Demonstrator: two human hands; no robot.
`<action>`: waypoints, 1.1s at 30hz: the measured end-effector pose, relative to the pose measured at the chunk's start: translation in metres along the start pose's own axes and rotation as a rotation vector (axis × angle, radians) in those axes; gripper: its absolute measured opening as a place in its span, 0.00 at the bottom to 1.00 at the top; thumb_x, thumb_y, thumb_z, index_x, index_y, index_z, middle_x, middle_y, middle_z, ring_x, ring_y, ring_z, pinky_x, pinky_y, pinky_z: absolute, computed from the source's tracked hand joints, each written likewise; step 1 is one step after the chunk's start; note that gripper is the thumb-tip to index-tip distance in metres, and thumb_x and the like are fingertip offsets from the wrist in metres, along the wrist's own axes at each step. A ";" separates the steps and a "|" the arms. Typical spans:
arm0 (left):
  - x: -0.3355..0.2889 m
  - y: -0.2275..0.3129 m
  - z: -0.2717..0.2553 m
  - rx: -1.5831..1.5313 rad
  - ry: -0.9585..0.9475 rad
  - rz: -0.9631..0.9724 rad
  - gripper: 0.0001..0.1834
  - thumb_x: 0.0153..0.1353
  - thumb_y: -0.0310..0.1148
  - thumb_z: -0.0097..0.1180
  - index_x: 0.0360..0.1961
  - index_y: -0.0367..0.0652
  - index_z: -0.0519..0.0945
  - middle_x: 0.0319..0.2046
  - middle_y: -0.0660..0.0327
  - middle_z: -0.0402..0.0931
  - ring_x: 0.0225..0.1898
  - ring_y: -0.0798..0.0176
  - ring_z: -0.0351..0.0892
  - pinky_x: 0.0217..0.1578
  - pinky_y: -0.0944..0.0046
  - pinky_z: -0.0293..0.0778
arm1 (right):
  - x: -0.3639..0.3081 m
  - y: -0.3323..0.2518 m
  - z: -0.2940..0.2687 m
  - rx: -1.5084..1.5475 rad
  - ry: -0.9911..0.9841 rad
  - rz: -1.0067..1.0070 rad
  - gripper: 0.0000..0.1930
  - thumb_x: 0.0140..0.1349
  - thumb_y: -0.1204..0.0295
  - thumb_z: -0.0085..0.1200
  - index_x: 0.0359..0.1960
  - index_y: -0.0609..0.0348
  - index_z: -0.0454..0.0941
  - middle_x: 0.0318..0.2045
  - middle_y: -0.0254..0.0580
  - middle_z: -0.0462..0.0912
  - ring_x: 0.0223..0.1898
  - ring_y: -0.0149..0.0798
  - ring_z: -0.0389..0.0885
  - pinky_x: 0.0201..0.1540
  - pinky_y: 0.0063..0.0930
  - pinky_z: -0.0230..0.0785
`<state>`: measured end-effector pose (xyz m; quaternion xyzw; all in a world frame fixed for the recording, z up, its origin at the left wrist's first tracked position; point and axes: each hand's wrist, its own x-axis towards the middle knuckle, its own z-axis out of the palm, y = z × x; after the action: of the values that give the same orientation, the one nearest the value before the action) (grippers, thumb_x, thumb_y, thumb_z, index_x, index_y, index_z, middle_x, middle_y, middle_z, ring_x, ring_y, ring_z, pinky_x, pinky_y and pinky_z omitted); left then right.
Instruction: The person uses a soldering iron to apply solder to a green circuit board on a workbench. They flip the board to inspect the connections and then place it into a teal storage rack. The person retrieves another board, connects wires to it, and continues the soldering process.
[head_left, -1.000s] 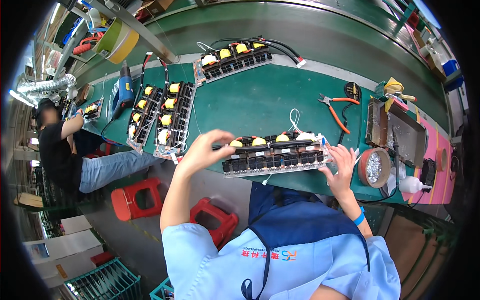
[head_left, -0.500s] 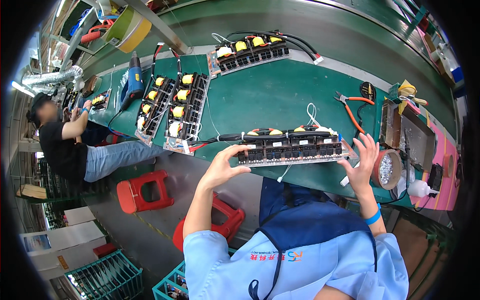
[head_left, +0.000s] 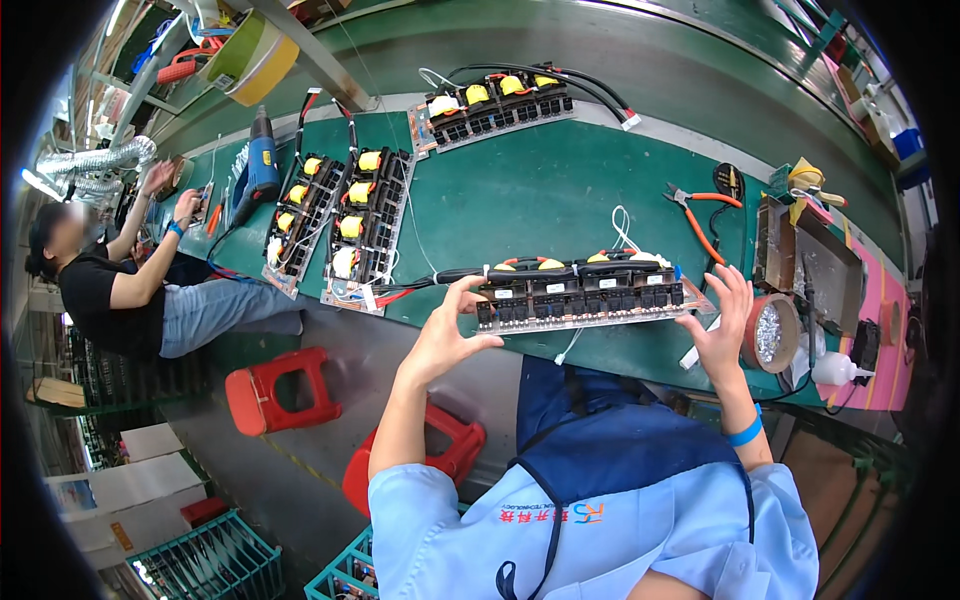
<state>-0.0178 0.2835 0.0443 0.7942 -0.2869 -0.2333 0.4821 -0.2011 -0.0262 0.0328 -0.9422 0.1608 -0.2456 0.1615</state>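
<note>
A long circuit board [head_left: 580, 307] with rows of black parts, yellow-wrapped coils and small white labels is tilted up at the bench's near edge. My left hand [head_left: 445, 335] grips its left end, fingers behind and thumb at the lower edge. At the other end, my right hand [head_left: 722, 325] holds the corner between its thumb and spread fingers. Black and red cables [head_left: 420, 284] run off the board's left end. A thin white wire loop [head_left: 625, 230] rises behind it, and a white connector hangs below.
Similar boards lie at the left [head_left: 365, 215] and the back [head_left: 490, 108]. Beside them is a blue heat gun [head_left: 262, 165]. Orange-handled cutters [head_left: 705, 225], a round tub of small metal parts [head_left: 768, 335] and a white bottle [head_left: 835, 369] are at right. A co-worker [head_left: 120, 280] sits left, near red stools [head_left: 280, 390].
The co-worker at the left has raised one hand and leaned back a little. My hands and the board hold nearly the same place; the view has shifted slightly.
</note>
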 end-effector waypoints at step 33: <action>0.009 0.018 0.002 0.462 0.057 0.241 0.35 0.34 0.30 0.65 0.48 0.40 0.68 0.41 0.53 0.70 0.43 0.51 0.69 0.45 0.58 0.66 | 0.006 0.009 0.009 0.155 0.047 0.033 0.33 0.33 0.59 0.66 0.44 0.56 0.69 0.47 0.42 0.68 0.54 0.48 0.61 0.58 0.49 0.42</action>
<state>-0.0163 0.2694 0.0592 0.8496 -0.4114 -0.0798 0.3203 -0.1937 -0.0339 0.0243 -0.9181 0.1608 -0.2766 0.2340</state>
